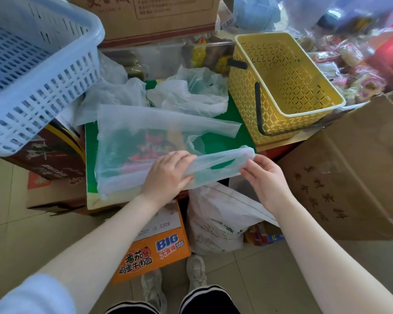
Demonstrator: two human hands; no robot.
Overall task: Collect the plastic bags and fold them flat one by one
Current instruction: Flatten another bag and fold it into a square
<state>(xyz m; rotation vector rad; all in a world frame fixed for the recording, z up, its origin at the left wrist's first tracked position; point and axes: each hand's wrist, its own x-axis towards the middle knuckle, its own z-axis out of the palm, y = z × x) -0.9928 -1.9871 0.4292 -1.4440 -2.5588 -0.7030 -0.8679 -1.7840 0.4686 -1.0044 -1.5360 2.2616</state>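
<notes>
So the translucent plastic bag (145, 141) is lying spread out on the green surface (222, 141), long axis running left to right, bottom edge at the left and the two handle straps pointing off to the right. The far strap is lying flat toward the yellow basket (281, 87); the near strap (218, 165) is being stretched out between both hands along the front edge of the surface.

The left hand (166, 175) is sitting on the bag where the near strap meets the body, fingers curled over the plastic and gripping it, so the grip is narrow and full of bag. The right hand (266, 177) is pinching the tip of that same strap between thumb and fingertips, grip nearly closed on the thin film. So the strap is running straight from one grip to the other, and the rest of the bag is lying up and to the left of the left hand.

Behind it, two more crumpled bags (191, 96) are bunched up on the surface, just left of the yellow basket. A blue basket (32, 71) is sitting off at the upper left, and an orange noodle carton (154, 248) is down on the floor beneath the left forearm.
</notes>
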